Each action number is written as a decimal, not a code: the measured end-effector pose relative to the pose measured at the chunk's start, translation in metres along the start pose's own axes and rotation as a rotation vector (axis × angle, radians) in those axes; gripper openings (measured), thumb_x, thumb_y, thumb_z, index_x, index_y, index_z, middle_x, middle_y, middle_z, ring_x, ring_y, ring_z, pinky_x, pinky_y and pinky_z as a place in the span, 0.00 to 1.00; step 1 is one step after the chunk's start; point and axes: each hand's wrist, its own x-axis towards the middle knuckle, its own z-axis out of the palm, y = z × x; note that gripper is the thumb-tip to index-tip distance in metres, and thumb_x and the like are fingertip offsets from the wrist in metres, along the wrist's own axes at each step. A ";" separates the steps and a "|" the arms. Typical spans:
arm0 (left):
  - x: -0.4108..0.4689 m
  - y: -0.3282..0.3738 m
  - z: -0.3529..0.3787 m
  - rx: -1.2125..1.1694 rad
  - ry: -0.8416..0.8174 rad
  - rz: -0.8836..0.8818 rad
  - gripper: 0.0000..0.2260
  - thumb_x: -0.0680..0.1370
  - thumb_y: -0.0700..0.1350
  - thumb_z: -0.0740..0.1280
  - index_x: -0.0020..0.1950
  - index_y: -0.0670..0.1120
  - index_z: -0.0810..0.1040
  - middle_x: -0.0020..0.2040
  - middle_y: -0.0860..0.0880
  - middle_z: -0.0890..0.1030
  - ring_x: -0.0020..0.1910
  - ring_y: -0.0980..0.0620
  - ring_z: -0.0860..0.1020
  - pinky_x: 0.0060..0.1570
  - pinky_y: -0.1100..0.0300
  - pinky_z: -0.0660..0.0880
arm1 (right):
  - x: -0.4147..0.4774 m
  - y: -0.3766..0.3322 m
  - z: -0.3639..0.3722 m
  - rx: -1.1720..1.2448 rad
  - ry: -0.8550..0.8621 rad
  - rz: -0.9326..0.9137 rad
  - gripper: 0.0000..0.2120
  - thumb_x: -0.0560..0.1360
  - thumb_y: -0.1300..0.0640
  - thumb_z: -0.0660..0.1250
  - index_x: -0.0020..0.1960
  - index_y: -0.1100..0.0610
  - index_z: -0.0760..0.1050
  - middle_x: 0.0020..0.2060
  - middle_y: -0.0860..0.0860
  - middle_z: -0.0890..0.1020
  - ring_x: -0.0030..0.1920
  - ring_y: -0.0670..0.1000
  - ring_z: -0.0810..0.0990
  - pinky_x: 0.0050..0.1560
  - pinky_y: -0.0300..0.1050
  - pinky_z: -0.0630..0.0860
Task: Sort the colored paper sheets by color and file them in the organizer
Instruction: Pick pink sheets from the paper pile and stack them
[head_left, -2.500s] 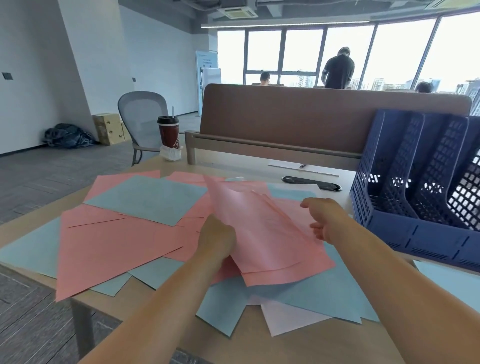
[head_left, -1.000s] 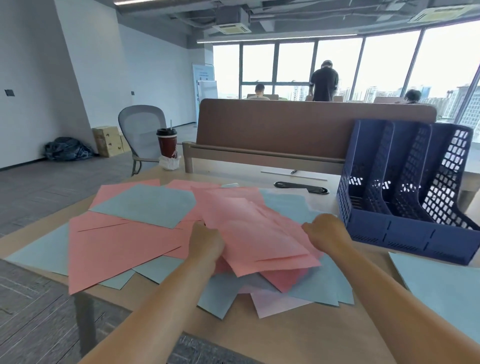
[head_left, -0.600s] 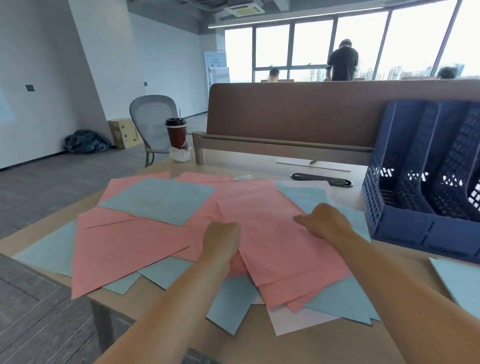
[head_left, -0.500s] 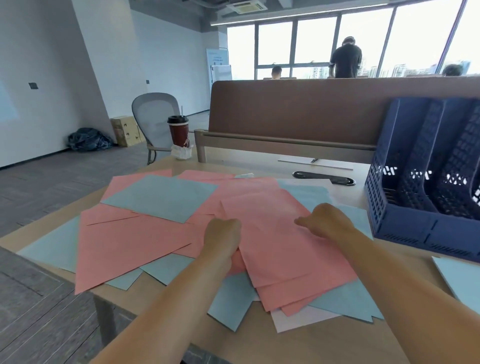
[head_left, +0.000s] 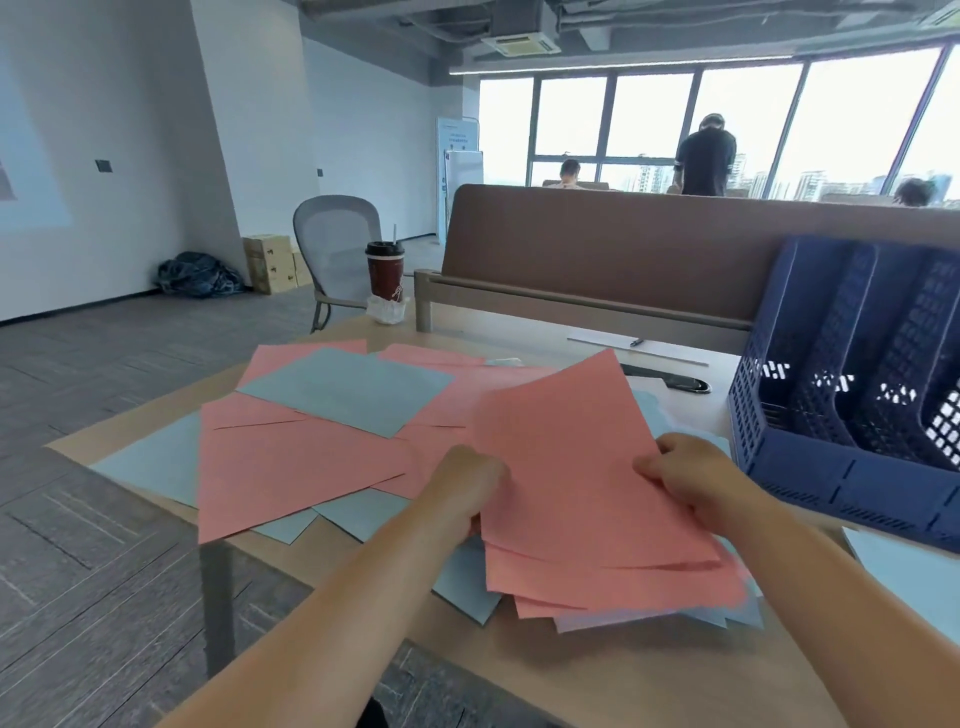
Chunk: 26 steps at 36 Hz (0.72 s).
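Here, at the table's (head_left: 597, 675) left end, a blue sheet (head_left: 150, 467) pokes out from under a big pink sheet (head_left: 280, 478), and another blue one (head_left: 348, 395) lies on top of the spread behind it. A lidded cup (head_left: 385, 270) stands at the far edge. Our left hand (head_left: 465, 491) curls around the left edge of a pink stack (head_left: 571, 467), which is tilted up off the loose blue and pink sheets beneath it. Our right hand (head_left: 691, 480) pinches the stack's right edge, fingers curled over the front. So we hold the stack with 2 hands, just left of the blue organizer (head_left: 857, 483), which stands upright on the table's right side.
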 end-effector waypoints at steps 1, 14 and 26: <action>-0.004 0.000 -0.003 0.037 0.008 0.022 0.13 0.66 0.40 0.67 0.50 0.40 0.78 0.53 0.36 0.81 0.52 0.37 0.81 0.46 0.51 0.75 | -0.003 0.000 0.001 0.049 -0.005 0.008 0.03 0.74 0.60 0.69 0.47 0.60 0.80 0.44 0.60 0.85 0.47 0.62 0.84 0.51 0.57 0.81; -0.015 0.019 -0.091 0.127 0.068 0.269 0.13 0.72 0.33 0.60 0.51 0.41 0.81 0.43 0.45 0.81 0.38 0.49 0.77 0.34 0.62 0.71 | -0.024 -0.055 0.059 0.370 -0.213 0.042 0.07 0.78 0.67 0.66 0.54 0.66 0.79 0.46 0.64 0.85 0.46 0.63 0.85 0.47 0.56 0.82; 0.035 0.015 -0.201 0.192 0.311 0.245 0.20 0.70 0.38 0.60 0.60 0.50 0.76 0.50 0.49 0.82 0.50 0.47 0.80 0.52 0.52 0.79 | -0.002 -0.151 0.179 0.078 -0.183 -0.298 0.07 0.73 0.61 0.66 0.45 0.64 0.81 0.41 0.60 0.85 0.42 0.59 0.83 0.42 0.51 0.78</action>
